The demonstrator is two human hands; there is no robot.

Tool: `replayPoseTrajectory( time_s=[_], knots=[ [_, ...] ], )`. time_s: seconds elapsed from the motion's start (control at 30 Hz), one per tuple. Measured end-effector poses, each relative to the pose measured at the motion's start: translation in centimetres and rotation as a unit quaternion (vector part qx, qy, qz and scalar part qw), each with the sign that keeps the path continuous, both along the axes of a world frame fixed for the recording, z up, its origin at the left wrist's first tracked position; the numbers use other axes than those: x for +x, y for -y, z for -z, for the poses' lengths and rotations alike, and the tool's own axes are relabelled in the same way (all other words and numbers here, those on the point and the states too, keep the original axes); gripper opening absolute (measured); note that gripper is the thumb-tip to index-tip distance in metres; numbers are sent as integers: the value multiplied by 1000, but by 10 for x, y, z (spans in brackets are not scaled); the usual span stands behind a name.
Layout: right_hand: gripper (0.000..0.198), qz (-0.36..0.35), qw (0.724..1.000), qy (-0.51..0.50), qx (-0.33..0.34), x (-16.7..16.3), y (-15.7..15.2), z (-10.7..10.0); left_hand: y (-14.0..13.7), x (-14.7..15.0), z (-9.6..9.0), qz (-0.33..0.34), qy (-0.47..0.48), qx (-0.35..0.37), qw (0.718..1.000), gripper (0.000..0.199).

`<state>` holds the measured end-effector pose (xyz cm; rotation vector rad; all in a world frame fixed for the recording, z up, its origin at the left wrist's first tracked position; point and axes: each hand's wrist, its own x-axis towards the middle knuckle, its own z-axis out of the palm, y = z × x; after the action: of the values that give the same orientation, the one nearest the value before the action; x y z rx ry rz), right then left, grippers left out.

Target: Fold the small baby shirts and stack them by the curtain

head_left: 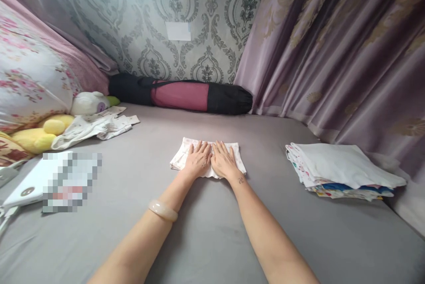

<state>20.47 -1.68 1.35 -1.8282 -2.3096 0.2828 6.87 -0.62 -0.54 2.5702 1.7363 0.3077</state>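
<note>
Both the left hand and the right hand lie flat, side by side, on a folded cloth, spread rather than clamped. That cloth (pale, faintly patterned) rests mid-way across the grey sheet; a clothes stack sits well apart, rightward.

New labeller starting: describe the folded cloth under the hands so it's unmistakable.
On the grey sheet, look near the middle, between the crumpled garment at left and the stack of folded clothes at right. The small, pale folded cloth there has a faint print; unlike those two, it lies under the flat left hand and right hand.
</note>
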Motion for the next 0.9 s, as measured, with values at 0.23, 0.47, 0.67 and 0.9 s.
replayPoseTrajectory(
  time_s=[0.23,0.47,0.67,0.9],
  knots=[
    [59,-5,1000,9,-20,0,-1,0,-2,-1,0,14,-9,-15,1000,49],
    [59,-9,1000,3,-25,-1,-2,-4,-8,-5,1,23,23,12,999,44],
    [59,-41,999,-11,-15,-7,-5,-5,-14,-10,3,-3,28,2,1000,52],
    [59,-39,999,-9,-24,-9,-8,-2,-19,-11,9,1,23,-8,1000,49]
  ],
)
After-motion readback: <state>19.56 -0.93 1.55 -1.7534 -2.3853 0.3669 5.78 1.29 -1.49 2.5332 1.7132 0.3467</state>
